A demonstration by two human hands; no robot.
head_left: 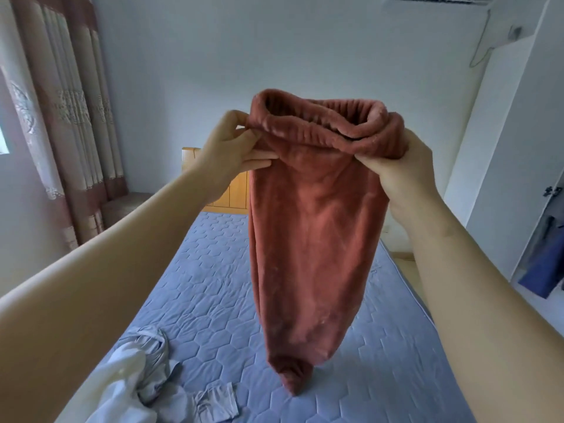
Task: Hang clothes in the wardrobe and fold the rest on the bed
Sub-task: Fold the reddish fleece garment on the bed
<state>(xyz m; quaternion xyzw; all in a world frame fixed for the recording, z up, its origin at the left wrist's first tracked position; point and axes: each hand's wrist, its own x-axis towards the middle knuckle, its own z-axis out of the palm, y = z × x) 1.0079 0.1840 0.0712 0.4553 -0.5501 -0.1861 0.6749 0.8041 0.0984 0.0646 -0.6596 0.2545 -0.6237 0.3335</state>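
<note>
Above the bed, both hands hold up a pair of rust-red fleece trousers by the elastic waistband. The left hand has a closed grip on the band's left edge, pinching it between thumb and fingertips. The right hand has its grip closed round the bunched right side, fingers curled under the fabric. Between the hands the waistband gapes open toward the camera, and the rest of the trousers hangs straight down in one narrow column, legs together. The lower cuffs reach down close to the bed; whether they touch it cannot be told. A blue quilted cover with a hexagon pattern lies over the bed. Near its lower left corner, under the left forearm, sits a crumpled pile of pale clothes, white and grey. Behind the trousers a wooden headboard stands against the white wall. Striped curtains hang at the far left. At the right edge stands the white wardrobe, with a dark blue garment hanging inside.
</note>
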